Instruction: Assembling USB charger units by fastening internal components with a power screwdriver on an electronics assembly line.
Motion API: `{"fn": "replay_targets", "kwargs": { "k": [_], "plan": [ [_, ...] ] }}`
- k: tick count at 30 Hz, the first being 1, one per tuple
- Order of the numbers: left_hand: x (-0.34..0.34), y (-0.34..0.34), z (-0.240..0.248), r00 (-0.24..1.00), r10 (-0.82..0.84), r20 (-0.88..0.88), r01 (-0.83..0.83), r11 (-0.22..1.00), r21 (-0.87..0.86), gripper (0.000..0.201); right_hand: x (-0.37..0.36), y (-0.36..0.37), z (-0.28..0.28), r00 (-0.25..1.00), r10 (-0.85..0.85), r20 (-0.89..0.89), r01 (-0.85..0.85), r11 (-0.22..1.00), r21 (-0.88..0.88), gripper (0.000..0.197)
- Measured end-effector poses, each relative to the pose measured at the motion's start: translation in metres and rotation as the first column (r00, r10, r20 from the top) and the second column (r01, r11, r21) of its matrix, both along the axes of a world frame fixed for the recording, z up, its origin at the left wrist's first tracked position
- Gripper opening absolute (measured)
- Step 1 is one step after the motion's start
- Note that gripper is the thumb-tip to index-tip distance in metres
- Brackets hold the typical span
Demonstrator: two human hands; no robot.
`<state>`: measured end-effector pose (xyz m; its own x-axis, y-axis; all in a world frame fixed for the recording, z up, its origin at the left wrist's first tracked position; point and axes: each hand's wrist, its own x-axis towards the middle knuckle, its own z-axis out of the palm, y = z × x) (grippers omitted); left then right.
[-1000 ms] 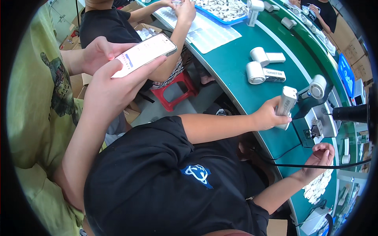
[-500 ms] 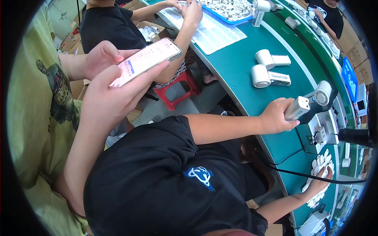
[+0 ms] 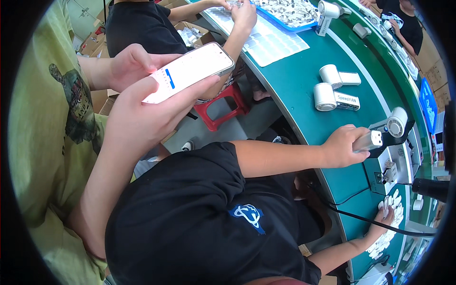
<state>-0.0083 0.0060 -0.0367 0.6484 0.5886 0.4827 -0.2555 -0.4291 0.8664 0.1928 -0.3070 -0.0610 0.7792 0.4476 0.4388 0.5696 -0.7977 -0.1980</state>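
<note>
My left hand (image 3: 344,146) is closed around the pale handle of a handheld fan (image 3: 368,141), its end turned upward. A round white fan head (image 3: 396,122) shows just beyond it over a dark stand; I cannot tell whether it joins this handle. Lower right, my right hand (image 3: 382,219) is at a heap of small white parts (image 3: 398,209), its fingers curled around a piece whose shape is partly hidden. Two white fans, one (image 3: 326,97) in front of the other (image 3: 330,75), lie on the green table (image 3: 289,90).
A white control box (image 3: 387,173) with a black cable (image 3: 361,216) stands between my hands. At left a person's hands hold a phone (image 3: 190,73). Behind are a red stool (image 3: 223,111), another worker's arm (image 3: 240,33) and a blue tray (image 3: 304,27) of parts. A conveyor curves along the right.
The view has shifted, so most things sit farther right. My left hand has turned the handle so its lettering no longer shows. My right hand's fingers have drawn up at the heap.
</note>
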Motion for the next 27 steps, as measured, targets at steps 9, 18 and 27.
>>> {"fn": "replay_targets", "kwargs": {
  "k": [9, 18, 27],
  "plan": [
    [0.005, 0.004, 0.024, 0.961, -0.272, 0.048, 0.275, 0.959, -0.072, 0.050, 0.000, 0.000, -0.002, 0.988, 0.035, -0.148, -0.032, 0.999, 0.025, 0.028],
    [0.008, -0.003, 0.024, 0.934, -0.346, 0.083, 0.351, 0.935, -0.053, 0.049, -0.011, 0.009, 0.013, 0.998, -0.070, -0.001, 0.069, 0.976, 0.208, 0.030],
    [0.011, -0.006, 0.026, 0.950, -0.299, 0.086, 0.285, 0.948, 0.139, 0.043, -0.070, 0.050, 0.064, 0.922, 0.338, -0.190, 0.025, 0.437, 0.899, 0.032]
  ]
}}
